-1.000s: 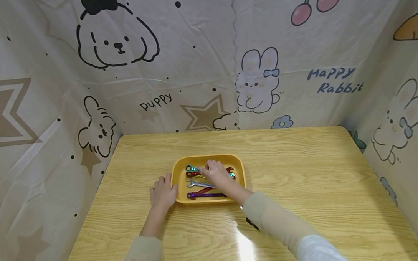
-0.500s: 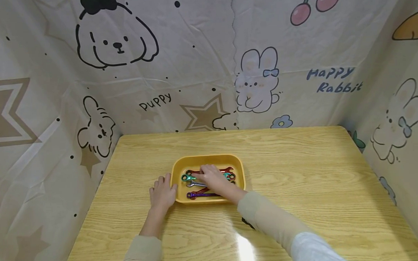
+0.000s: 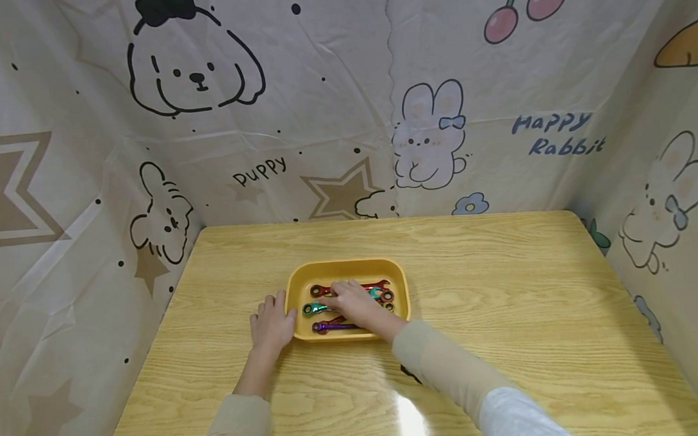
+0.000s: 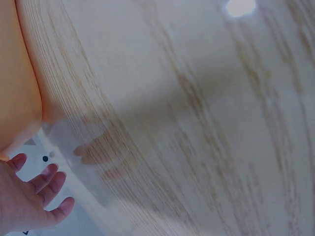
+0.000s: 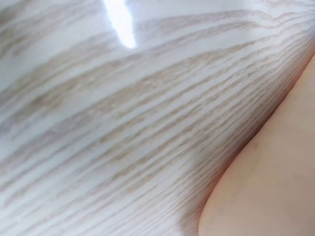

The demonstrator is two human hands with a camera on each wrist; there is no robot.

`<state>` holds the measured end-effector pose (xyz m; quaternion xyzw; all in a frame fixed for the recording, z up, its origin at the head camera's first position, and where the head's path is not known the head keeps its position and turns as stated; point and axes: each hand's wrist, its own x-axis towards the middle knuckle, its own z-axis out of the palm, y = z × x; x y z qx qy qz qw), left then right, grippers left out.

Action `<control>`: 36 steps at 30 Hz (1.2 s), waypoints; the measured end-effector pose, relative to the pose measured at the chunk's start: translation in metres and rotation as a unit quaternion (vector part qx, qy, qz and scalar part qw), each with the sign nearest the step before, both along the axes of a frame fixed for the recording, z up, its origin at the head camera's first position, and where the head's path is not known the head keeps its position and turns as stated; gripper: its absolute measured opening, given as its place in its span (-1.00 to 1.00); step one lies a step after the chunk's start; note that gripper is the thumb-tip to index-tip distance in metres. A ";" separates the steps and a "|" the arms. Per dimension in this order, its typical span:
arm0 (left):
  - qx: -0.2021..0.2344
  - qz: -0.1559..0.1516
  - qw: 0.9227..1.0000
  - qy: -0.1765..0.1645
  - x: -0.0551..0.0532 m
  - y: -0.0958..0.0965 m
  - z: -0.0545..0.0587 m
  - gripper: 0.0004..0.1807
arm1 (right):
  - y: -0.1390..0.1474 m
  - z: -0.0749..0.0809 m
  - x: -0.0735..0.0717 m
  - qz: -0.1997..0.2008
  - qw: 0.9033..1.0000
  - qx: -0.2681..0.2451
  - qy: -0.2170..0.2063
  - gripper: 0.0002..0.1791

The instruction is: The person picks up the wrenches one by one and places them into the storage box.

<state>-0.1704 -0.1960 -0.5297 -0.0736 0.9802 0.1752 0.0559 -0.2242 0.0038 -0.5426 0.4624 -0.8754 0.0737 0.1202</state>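
A yellow tray [image 3: 345, 268] stands on the table with several combination wrenches in it. My right hand [image 3: 358, 304] reaches into it and holds a green wrench [image 3: 312, 309], whose ring end sticks out to the left of the fingers. Behind the hand lies a red wrench [image 3: 319, 290]; in front is a purple wrench [image 3: 332, 326], crossing another red one. The hand covers the middles of the wrenches. At the tray's left side my left hand [image 3: 273, 323] rests with its thumb against the rim. The left wrist view shows its fingers [image 4: 51, 189] loosely bent.
The wood-grain table [image 3: 502, 302] extends around the tray. A printed cloth [image 3: 332, 64] with cartoon animals hangs at the back and both sides. A small dark object [image 3: 410, 373] shows under the right forearm. The right wrist view shows mostly bare tabletop [image 5: 108, 113].
My right hand has moved nearer within the tray, bringing the green wrench from the back to the middle, over the silver wrench. The left hand keeps its place at the rim.
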 end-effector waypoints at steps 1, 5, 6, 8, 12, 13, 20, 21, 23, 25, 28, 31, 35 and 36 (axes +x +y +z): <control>0.000 0.000 1.000 -0.001 0.000 0.000 0.000 -0.49 | 0.000 0.000 0.000 0.001 1.000 0.000 -0.001 -0.71; 0.000 0.000 1.000 -0.002 0.000 0.000 0.000 -0.49 | 0.000 -0.001 -0.001 -0.001 1.000 0.008 -0.007 -0.70; 0.001 0.000 1.000 -0.003 0.000 0.000 0.000 -0.49 | 0.000 -0.001 -0.001 0.000 1.000 0.007 -0.011 -0.70; 0.002 0.001 1.000 -0.003 0.000 0.000 0.000 -0.49 | 0.000 -0.002 -0.001 -0.003 1.000 0.010 -0.019 -0.70; 0.005 0.002 1.000 -0.002 0.000 0.000 0.000 -0.48 | 0.000 -0.003 -0.002 -0.007 0.999 0.001 -0.037 -0.70; 0.005 0.002 1.000 -0.001 0.000 0.000 0.000 -0.48 | -0.001 -0.003 -0.002 -0.008 0.999 -0.002 -0.042 -0.71; 0.007 0.002 1.000 0.002 0.000 -0.001 -0.002 -0.50 | -0.001 -0.004 -0.003 -0.008 0.999 -0.016 -0.050 -0.73; 0.008 0.002 1.000 0.002 0.000 -0.001 -0.002 -0.50 | -0.001 -0.003 -0.003 -0.008 0.999 -0.019 -0.049 -0.74; 0.009 0.003 1.000 0.003 0.000 -0.001 -0.001 -0.50 | 0.000 -0.004 -0.003 -0.008 0.999 -0.022 -0.047 -0.74; 0.010 0.004 1.000 0.003 0.000 0.000 -0.001 -0.49 | 0.000 -0.004 -0.003 -0.006 0.999 -0.025 -0.047 -0.74; 0.008 0.004 1.000 0.004 0.000 0.000 -0.001 -0.49 | 0.000 -0.005 -0.003 -0.005 0.998 -0.019 -0.054 -0.72; 0.008 0.005 1.000 0.004 0.000 0.000 -0.001 -0.49 | 0.000 -0.006 -0.003 -0.003 0.998 -0.013 -0.057 -0.71; 0.007 0.006 1.000 0.005 0.000 0.000 -0.001 -0.49 | 0.000 -0.006 -0.003 0.001 0.998 -0.019 -0.055 -0.72; 0.006 0.006 1.000 0.005 0.000 0.001 -0.001 -0.49 | 0.000 -0.006 -0.003 0.001 0.998 -0.020 -0.055 -0.72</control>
